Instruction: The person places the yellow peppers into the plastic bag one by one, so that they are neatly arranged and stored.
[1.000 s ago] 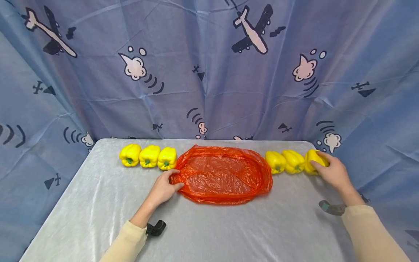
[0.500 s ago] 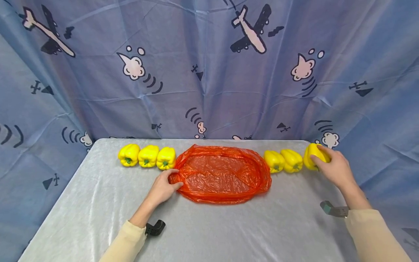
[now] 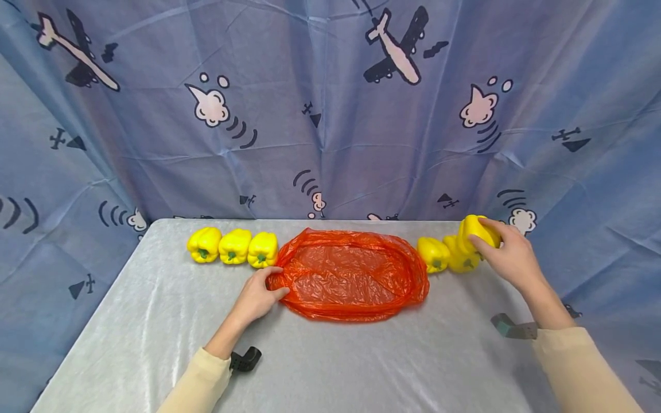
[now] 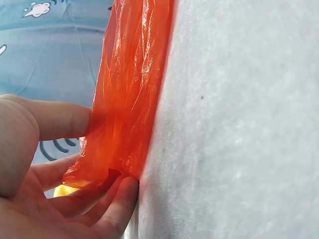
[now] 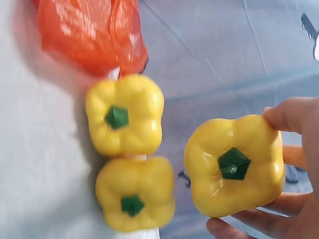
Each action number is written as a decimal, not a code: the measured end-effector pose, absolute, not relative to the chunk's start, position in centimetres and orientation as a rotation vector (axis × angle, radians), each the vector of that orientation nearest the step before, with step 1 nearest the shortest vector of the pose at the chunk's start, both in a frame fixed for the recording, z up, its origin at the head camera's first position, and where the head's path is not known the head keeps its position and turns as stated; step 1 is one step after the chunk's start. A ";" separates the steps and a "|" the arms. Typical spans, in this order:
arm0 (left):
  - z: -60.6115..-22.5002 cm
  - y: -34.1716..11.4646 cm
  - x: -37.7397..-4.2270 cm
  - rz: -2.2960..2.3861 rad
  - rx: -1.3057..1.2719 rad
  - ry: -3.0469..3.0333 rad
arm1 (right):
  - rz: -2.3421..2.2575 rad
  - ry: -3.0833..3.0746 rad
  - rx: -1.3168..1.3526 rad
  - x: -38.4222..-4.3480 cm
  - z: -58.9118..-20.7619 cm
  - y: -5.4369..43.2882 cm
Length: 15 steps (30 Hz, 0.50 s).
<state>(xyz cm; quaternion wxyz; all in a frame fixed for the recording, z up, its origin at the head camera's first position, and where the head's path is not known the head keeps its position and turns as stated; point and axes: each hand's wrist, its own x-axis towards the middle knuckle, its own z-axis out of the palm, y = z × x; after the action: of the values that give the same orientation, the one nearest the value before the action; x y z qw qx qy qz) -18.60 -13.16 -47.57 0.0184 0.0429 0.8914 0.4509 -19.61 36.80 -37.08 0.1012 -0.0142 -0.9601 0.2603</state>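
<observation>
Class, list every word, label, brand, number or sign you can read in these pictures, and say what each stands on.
None can be read in any view.
The curtain carries drawings, such as planes, not words.
No lettering shows on the red bag or the yellow peppers.
Any mark on the black wrist device is too small to read.

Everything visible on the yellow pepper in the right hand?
Yellow bell pepper: glossy, lobed, plastic-looking, with a dark-green, roughly five-sided stem. The right-hand grip holds it from the side, above the table. In the head view it partly covers the nearest pepper; the right wrist view shows a gap between them.
</observation>
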 end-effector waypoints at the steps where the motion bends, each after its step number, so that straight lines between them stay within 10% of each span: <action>1: -47.6 -13.2 -18.6 1.399 0.132 2.768 | 0.776 -2.841 -0.031 -19.7 -37.0 36.4; 15: -47.5 -13.2 -18.7 1.396 0.127 2.761 | 0.850 -2.896 0.071 -20.3 -36.2 30.4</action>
<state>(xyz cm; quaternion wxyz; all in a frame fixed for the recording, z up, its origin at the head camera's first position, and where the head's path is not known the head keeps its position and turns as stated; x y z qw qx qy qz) -18.68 -13.18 -47.52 0.0226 0.0412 0.8915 0.4506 -20.33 30.41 -36.17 0.0614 0.0235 -0.9574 0.2811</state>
